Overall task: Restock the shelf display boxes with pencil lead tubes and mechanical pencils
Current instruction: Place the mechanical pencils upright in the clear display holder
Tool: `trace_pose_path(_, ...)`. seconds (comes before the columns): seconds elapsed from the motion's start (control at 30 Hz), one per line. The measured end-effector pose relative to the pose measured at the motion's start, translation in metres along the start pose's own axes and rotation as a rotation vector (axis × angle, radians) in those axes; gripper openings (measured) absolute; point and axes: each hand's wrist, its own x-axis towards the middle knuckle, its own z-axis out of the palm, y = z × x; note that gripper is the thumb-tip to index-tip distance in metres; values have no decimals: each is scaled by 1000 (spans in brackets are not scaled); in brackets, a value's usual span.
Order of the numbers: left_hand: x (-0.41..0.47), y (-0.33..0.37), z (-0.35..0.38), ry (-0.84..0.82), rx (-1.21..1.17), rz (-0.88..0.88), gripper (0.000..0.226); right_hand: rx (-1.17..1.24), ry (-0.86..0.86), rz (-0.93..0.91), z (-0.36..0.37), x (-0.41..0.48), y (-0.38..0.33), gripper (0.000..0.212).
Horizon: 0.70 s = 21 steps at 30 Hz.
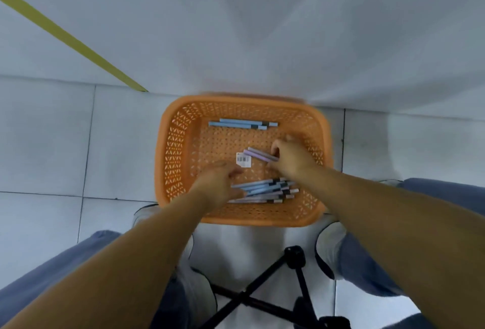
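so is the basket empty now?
No, the orange basket holds two blue pencils at its far side, a pile near the left hand, and purple ones at the right hand.

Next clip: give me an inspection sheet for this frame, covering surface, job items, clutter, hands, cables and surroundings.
Surface: pale tiled floor; an orange basket sits on it.
Job items: two blue pencils at the basket's far side; a pile of pencils at the near side; purple pencils mid-basket. No lead tubes or display boxes seen.
Clutter: barcode label on the basket floor.
Hands: left hand at the pile's left end, grip unclear; right hand, fingers pinching the purple pencils.
Cables: nothing seen.
Surroundings: white panel with a yellow stripe behind the basket; black tripod between the person's knees.
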Motion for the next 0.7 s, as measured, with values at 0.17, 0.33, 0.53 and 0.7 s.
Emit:
trace_pose_path(0.17,7,8,4,14,-75,-14,60,-35,-11,-52,-5,-1,5,22)
trace_pose_path(0.33,11,13,7,-14,-149,-38,58,16,243,-220,-23,3,0,17)
trace_pose_path(0.53,10,13,9,-15,-217,-69,58,-104,287,-298,-20,24,-17,32)
trace_pose_path(0.7,9,17,11,-14,-122,-48,62,-149,301,-197,-6,28,-23,49)
